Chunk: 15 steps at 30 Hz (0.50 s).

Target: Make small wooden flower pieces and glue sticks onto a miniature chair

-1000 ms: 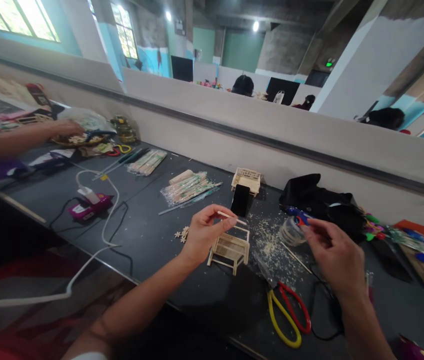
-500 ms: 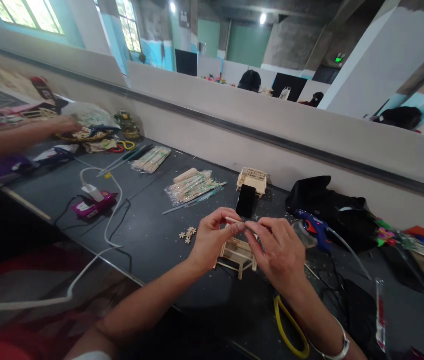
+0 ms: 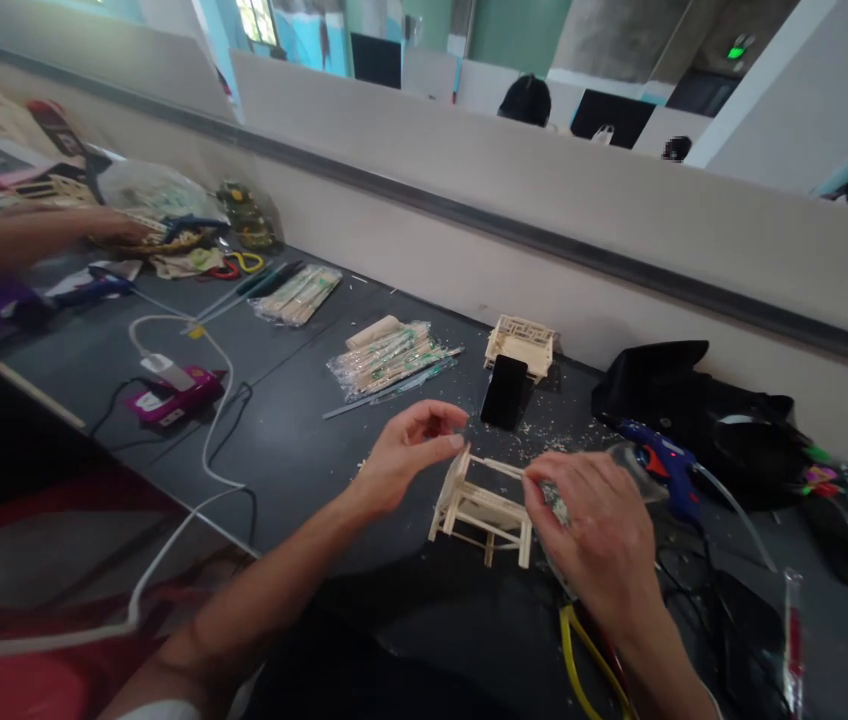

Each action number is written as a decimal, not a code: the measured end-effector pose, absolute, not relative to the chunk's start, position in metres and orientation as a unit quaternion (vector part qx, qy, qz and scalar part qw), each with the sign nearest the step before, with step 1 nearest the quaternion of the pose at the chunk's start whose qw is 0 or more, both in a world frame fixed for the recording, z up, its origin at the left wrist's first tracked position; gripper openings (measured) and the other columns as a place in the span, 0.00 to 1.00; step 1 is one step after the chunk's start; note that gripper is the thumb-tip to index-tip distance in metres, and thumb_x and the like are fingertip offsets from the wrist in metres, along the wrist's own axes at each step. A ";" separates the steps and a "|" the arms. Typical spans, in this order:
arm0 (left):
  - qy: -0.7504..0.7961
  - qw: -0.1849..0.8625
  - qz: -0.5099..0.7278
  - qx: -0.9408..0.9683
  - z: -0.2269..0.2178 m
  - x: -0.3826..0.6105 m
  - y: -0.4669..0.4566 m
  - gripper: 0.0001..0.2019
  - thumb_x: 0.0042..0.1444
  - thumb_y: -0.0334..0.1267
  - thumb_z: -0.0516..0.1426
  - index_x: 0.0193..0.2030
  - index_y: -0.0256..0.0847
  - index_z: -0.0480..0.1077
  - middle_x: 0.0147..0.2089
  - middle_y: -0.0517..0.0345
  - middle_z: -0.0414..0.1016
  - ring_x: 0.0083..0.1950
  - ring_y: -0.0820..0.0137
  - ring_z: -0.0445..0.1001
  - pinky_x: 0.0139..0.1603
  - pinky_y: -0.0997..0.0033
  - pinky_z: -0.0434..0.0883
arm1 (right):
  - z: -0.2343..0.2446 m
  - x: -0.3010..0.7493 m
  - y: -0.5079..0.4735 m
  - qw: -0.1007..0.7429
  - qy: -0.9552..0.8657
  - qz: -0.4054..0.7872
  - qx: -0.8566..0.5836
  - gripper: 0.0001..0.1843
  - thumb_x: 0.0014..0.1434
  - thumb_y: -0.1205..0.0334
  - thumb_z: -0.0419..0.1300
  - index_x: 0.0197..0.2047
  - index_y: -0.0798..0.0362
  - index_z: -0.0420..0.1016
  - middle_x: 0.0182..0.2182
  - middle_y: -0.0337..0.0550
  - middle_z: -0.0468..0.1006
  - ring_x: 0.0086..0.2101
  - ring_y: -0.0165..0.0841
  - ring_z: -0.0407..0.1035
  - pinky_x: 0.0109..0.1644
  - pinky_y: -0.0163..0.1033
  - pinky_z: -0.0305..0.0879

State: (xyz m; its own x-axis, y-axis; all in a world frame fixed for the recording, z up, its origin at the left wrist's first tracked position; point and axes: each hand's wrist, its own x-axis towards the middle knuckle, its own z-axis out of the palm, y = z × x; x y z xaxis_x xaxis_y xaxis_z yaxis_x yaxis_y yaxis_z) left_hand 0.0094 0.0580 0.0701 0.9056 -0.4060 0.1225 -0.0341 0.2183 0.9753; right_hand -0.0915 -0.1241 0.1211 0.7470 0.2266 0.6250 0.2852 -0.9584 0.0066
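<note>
A miniature wooden frame [image 3: 490,508], like a small piece of furniture built of thin sticks, stands on the dark table between my hands. My right hand [image 3: 596,525] pinches one end of a thin wooden stick [image 3: 500,467], which lies level along the top of the frame. My left hand [image 3: 401,455] is open, thumb and fingers apart, close to the frame's upper left corner. Yellow handles [image 3: 581,655], seemingly of a cutting tool, show below my right wrist. A black phone [image 3: 504,392] leans against a second wooden miniature [image 3: 521,343] farther back.
Bagged wooden sticks [image 3: 383,360] lie behind my left hand. A blue glue gun [image 3: 662,462] and black bag [image 3: 694,400] are at the right. A purple power strip [image 3: 176,395] with white cable is at the left. Another person's arm [image 3: 26,235] reaches in from the left.
My hands have moved apart; the stick has come down from between them to the top of the wooden frame. My left fingers have opened. The camera has tilted downward.
</note>
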 end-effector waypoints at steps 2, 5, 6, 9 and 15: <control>-0.200 0.744 -0.179 0.612 0.065 0.017 0.058 0.10 0.50 0.39 0.64 0.40 0.41 0.76 0.38 0.55 0.77 0.39 0.69 0.74 0.42 0.67 0.71 | 0.119 -0.094 -0.123 0.068 -0.142 -0.293 -0.943 0.08 0.65 0.67 0.55 0.34 0.51 0.71 0.31 0.40 0.80 0.33 0.35 0.69 0.39 0.41 0.61; -0.231 0.720 -0.251 0.604 0.058 0.024 0.054 0.10 0.52 0.40 0.63 0.42 0.43 0.76 0.42 0.54 0.79 0.42 0.67 0.75 0.45 0.65 0.71 | 0.118 -0.096 -0.122 0.101 -0.152 -0.258 -0.949 0.07 0.66 0.67 0.54 0.40 0.51 0.74 0.32 0.41 0.80 0.33 0.35 0.70 0.39 0.41 0.61; -0.240 0.717 -0.263 0.599 0.056 0.026 0.053 0.11 0.52 0.41 0.63 0.43 0.44 0.77 0.43 0.53 0.79 0.43 0.66 0.75 0.46 0.64 0.70 | 0.118 -0.096 -0.122 0.110 -0.155 -0.251 -0.949 0.08 0.66 0.67 0.54 0.42 0.52 0.74 0.32 0.41 0.80 0.33 0.35 0.70 0.40 0.41 0.61; -0.265 0.721 -0.294 0.569 0.051 0.031 0.050 0.13 0.53 0.44 0.63 0.44 0.45 0.77 0.47 0.51 0.79 0.48 0.63 0.75 0.51 0.61 0.69 | 0.117 -0.096 -0.122 0.126 -0.153 -0.235 -0.952 0.09 0.66 0.67 0.54 0.44 0.52 0.76 0.33 0.42 0.80 0.34 0.35 0.70 0.40 0.42 0.62; -0.255 0.756 -0.387 0.463 0.043 0.033 0.048 0.18 0.52 0.47 0.64 0.47 0.40 0.76 0.44 0.49 0.78 0.42 0.65 0.75 0.45 0.66 0.69 | 0.114 -0.096 -0.121 0.114 -0.123 -0.247 -0.954 0.09 0.65 0.67 0.55 0.41 0.51 0.77 0.32 0.43 0.78 0.34 0.36 0.69 0.39 0.43 0.61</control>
State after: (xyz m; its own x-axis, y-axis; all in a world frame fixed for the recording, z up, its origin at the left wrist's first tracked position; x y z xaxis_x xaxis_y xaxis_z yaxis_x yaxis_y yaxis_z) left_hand 0.0329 0.0484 0.0426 0.5700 -0.8212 0.0275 0.3488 0.2722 0.8968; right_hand -0.0960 -0.1209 0.1144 0.8477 0.1787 0.4994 0.2911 -0.9438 -0.1564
